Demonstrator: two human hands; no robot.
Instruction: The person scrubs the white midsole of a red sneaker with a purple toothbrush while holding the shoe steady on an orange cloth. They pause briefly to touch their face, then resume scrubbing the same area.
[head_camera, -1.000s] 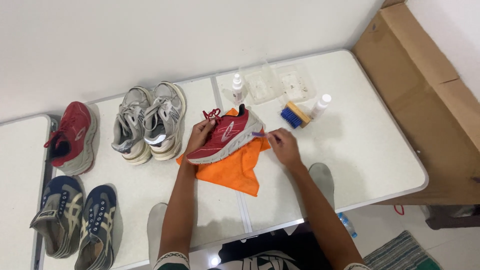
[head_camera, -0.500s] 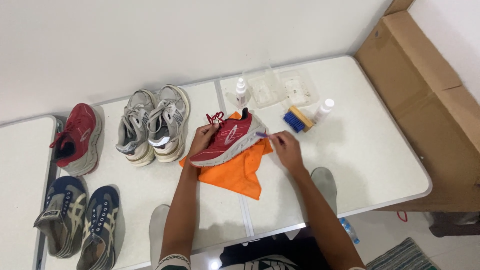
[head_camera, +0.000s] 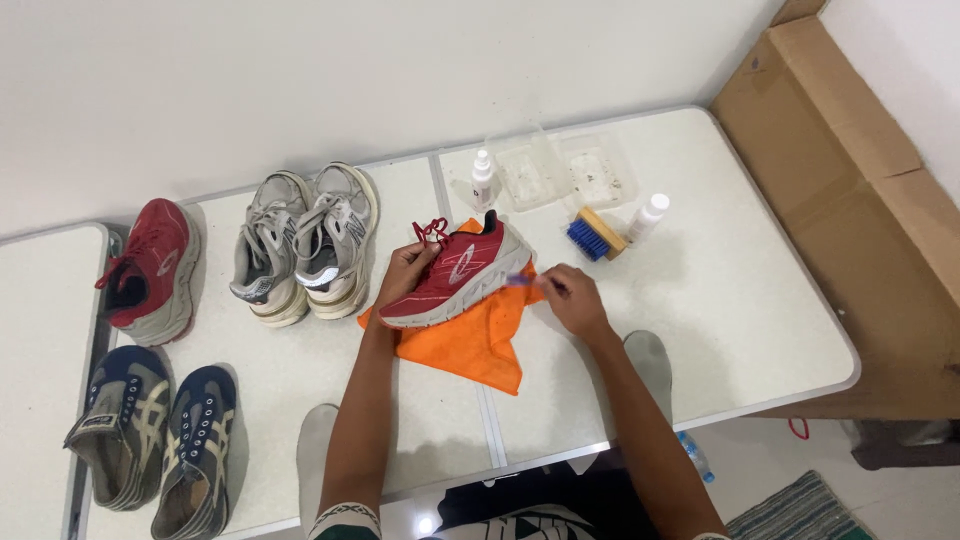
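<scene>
Starting nearest the camera, two bare forearms were seen reaching over the near edge of the white bench (head_camera: 700, 330). The left hand (head_camera: 408, 272) was closed around the upper of a red shoe (head_camera: 455, 280), fingers curled at the lace end, so that the shoe was held tipped on its side with the pale sole turned toward the right. The shoe was kept above an orange cloth (head_camera: 470, 340) spread on the bench, touching or just over it. The right hand (head_camera: 572, 298) was set just beside the shoe's sole, its fingers pinched together on a small purple tool (head_camera: 520, 282), blurred and too small to be identified, whose tip was laid against the sole's edge.

Compared with the pictures from a second and half a second before, the shoe, the cloth and both hands were found in nearly the same places; only a slight shift of the right hand along the sole was noted, together with a small drift of the view. This was judged to mean that work on the sole edge was being continued.

At the near left a dark blue pair of shoes (head_camera: 150, 440) was laid. Farther back, a grey pair (head_camera: 305, 245) and a single red shoe (head_camera: 150, 270) were placed. At the far side, a small spray bottle (head_camera: 482, 180), clear plastic trays (head_camera: 565, 175), a blue-bristled brush (head_camera: 595, 235) and a white bottle (head_camera: 648, 216) were ranged. A cardboard box (head_camera: 850, 170) was leaned at the far right.
</scene>
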